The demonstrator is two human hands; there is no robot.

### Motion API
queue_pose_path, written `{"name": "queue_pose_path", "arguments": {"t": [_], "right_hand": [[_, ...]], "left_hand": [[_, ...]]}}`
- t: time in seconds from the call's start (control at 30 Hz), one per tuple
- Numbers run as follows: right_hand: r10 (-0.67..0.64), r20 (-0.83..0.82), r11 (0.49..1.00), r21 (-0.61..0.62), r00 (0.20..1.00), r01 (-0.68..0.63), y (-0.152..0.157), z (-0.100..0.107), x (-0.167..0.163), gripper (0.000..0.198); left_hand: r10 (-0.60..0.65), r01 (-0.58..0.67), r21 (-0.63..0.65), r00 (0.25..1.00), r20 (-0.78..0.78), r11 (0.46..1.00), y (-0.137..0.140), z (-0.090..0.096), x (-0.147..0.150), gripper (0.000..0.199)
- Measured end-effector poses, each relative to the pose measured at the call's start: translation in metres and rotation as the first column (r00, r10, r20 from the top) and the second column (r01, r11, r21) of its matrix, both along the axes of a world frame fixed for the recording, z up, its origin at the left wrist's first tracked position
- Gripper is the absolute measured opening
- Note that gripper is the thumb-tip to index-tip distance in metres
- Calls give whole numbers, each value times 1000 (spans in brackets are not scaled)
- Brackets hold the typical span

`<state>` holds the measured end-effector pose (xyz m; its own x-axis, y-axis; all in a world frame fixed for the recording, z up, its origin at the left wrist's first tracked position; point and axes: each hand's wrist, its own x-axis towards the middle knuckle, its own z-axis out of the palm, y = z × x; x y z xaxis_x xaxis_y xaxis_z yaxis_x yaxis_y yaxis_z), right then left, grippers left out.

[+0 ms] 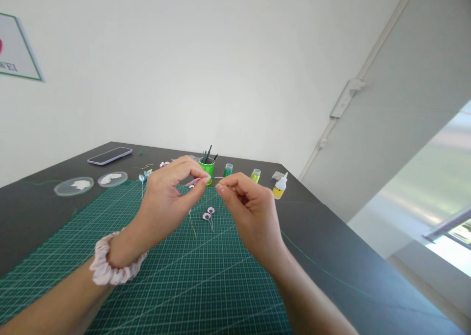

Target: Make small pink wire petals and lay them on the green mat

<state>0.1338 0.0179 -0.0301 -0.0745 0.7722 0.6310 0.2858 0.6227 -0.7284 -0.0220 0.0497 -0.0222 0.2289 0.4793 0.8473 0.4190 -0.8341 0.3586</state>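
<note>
My left hand (172,188), a scrunchie (106,264) round its wrist, pinches a small pink petal-like piece (192,182) between thumb and fingertips. From there a thin pale strand (218,178) runs to the pinched thumb and forefinger of my right hand (252,210). Whether it is wire or thread is too fine to tell. Both hands are raised over the green cutting mat (206,281). Below them on the mat lie two small pink rings (208,214) with thin stems and a green stem (192,223). Blue leaf-like pieces (144,176) lie left of my left hand.
Behind my hands stands a green tin (208,166) holding dark tools. Two small jars, one green (228,169), one yellow (255,175), and a glue bottle (280,187) are to the right. At left lie a phone (110,155) and two clear dishes (61,189) with white pieces.
</note>
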Motion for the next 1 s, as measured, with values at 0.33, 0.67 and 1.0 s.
{"name": "queue_pose_path", "arguments": {"t": [0.33,0.67,1.0], "right_hand": [[-118,157,991,88,980,106,5,9,15,18],[346,-367,815,-339,863,-471,29,1,20,16],[328,-543,750,-348,773,-562,22,-11,-6,16]], "left_hand": [[-164,164,-9,976,-144,986,2,-6,-2,16],[-199,199,-143,980,9,970,1,-6,1,14],[-27,59,-197,986,164,979,3,-5,1,9]]}}
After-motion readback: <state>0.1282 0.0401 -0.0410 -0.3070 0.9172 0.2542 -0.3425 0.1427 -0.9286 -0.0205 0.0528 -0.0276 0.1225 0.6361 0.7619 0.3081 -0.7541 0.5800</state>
